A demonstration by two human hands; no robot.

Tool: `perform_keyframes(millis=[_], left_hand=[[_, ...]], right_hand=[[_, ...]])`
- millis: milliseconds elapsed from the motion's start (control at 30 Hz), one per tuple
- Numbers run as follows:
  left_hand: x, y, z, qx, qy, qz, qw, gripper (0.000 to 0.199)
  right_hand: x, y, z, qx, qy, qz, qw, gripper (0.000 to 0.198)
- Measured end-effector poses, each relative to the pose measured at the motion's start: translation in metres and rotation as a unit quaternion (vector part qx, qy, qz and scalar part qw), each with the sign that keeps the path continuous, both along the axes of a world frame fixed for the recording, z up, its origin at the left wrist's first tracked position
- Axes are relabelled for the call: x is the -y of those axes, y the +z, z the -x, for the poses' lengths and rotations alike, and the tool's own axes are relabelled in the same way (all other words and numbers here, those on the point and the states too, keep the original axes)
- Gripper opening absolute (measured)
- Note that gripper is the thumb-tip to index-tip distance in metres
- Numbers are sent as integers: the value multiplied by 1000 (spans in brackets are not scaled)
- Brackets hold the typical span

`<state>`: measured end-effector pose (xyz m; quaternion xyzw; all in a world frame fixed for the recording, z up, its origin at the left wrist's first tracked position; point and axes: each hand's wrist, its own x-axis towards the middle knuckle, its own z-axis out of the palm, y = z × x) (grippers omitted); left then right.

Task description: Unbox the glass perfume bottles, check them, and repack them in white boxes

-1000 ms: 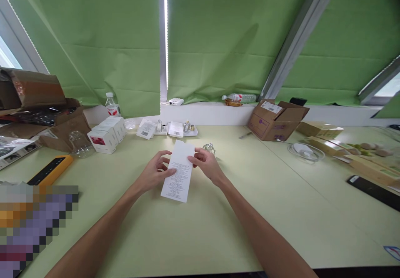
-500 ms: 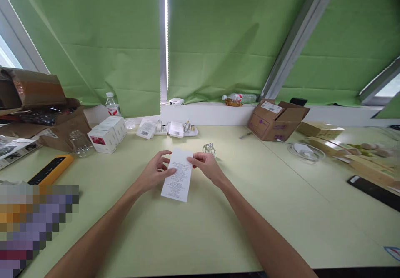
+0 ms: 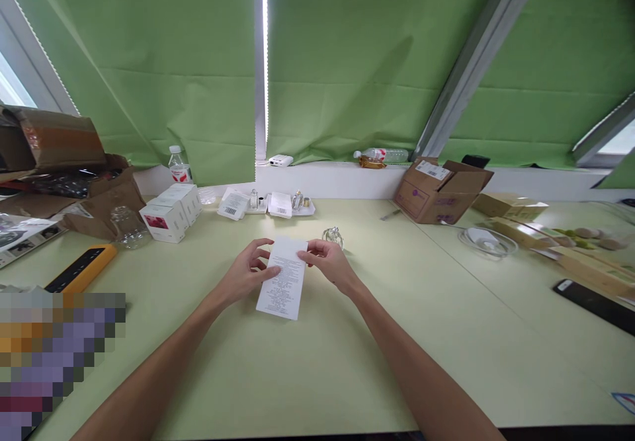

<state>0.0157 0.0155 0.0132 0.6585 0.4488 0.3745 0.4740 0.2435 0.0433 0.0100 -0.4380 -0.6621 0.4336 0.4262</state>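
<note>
A white printed paper leaflet point(image 3: 282, 289) is held above the table in the middle of the head view, its lines of small text facing me. My left hand point(image 3: 247, 268) is closed on its left edge, with the thumb over the print. On the upper right edge, my right hand point(image 3: 328, 262) pinches the paper between thumb and fingers. Just beyond my right hand stands a small clear glass item with a shiny top point(image 3: 333, 235), partly hidden by that hand; its kind I cannot make out.
White boxes point(image 3: 166, 219), a glass jar point(image 3: 127, 227) and an orange-black power strip point(image 3: 82, 268) are to the left. Small bottles and labelled white packages point(image 3: 280, 205) line the back. An opened cardboard box point(image 3: 431, 193), a coiled cable point(image 3: 489, 241) and a black bar point(image 3: 592, 303) are on the right.
</note>
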Motion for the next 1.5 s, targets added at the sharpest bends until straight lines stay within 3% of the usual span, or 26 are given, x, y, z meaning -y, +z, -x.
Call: perform_keyframes(millis=[233,1500], left_hand=[[1,1,0,1,3,0,1000,57],[0,-2,-2,3,11,-2,1000,57]], right_hand=[[0,0,-1,-30,-1,13,999,38],[3,1,0,7,16,7,1000,23]])
